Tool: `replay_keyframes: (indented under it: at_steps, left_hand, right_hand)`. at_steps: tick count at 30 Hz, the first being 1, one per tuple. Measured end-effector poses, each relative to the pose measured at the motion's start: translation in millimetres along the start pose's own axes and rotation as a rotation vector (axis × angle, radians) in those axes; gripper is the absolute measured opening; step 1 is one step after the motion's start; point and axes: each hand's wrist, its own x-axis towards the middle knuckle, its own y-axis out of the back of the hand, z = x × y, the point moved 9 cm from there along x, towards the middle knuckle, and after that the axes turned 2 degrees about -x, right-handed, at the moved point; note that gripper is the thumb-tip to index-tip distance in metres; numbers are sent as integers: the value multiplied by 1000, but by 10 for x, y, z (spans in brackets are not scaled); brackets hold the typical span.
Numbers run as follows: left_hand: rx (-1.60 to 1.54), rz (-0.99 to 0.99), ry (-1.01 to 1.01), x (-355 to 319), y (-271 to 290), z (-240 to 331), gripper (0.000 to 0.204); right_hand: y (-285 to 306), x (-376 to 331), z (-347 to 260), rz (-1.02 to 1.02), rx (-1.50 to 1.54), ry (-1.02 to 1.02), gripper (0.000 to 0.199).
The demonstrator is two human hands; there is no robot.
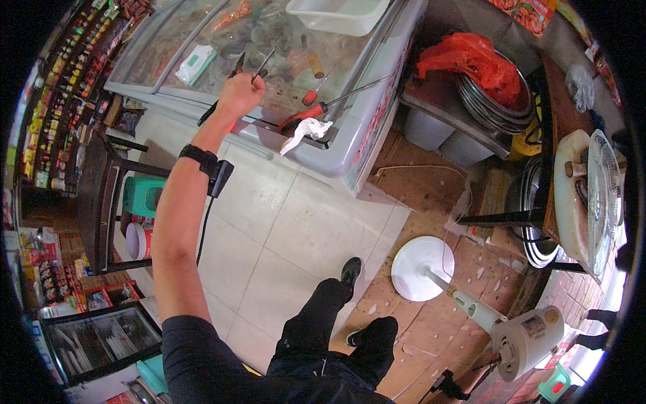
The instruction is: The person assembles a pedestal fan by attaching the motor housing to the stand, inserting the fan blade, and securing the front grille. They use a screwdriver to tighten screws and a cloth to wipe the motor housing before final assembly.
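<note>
My left hand is over the near side of a glass-topped chest freezer, fingers closed around a thin dark metal tool whose kind I cannot make out. Dark jaws like those of pliers show beside the fingers, and black and red handle parts lie under the wrist. To the right on the glass rests a large screwdriver with a red and black handle. Around it are a small red-handled screwdriver, a tan-handled tool and a crumpled white tissue. No right hand shows.
A white-green packet and a white plastic tub sit on the freezer. Right of it, metal basins hold a red bag. A pedestal fan with a round white base stands on cardboard. At left are a dark stool and shelves.
</note>
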Motion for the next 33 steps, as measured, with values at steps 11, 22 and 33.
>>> replay_keyframes:
  at_steps: [11,22,33]
  left_hand:
    - [-120,160,-110,-147,451,430,13]
    - [63,-119,-68,32,149,378,21]
    - [65,-242,-197,73,-282,765,20]
  right_hand:
    - [28,-40,61,6,-14,-21,50]
    - [301,-109,122,36,-36,-44,52]
    - [427,-100,164,57,-47,-56,55]
